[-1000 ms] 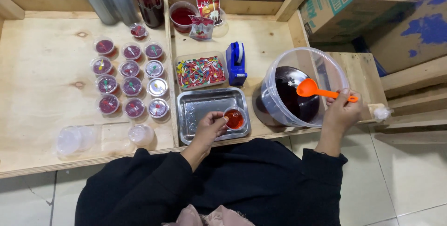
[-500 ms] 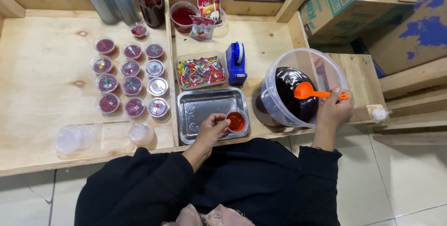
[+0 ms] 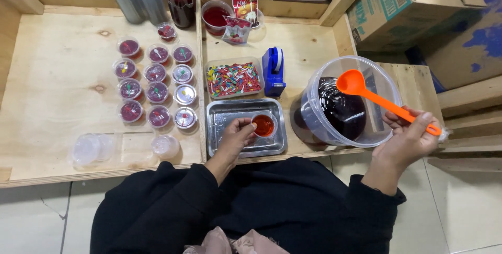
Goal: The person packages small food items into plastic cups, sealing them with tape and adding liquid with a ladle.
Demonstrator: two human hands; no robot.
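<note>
Right hand [image 3: 408, 141] grips orange ladle [image 3: 384, 102], handle slanting up-left over the bucket [image 3: 389, 92]. Left hand [image 3: 235, 136] pinches small cup [image 3: 263, 125], well left of the ladle bowl.

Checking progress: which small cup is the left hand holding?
The cup on the steel tray, holding red liquid, lidless; left hand grips its rim. The other filled cups sit in rows further left.

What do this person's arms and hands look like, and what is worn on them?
Both arms are in loose black long sleeves reaching the wrists. The left hand and the right hand are bare: no gloves, and no rings, watch or bracelets that I can see.
</note>
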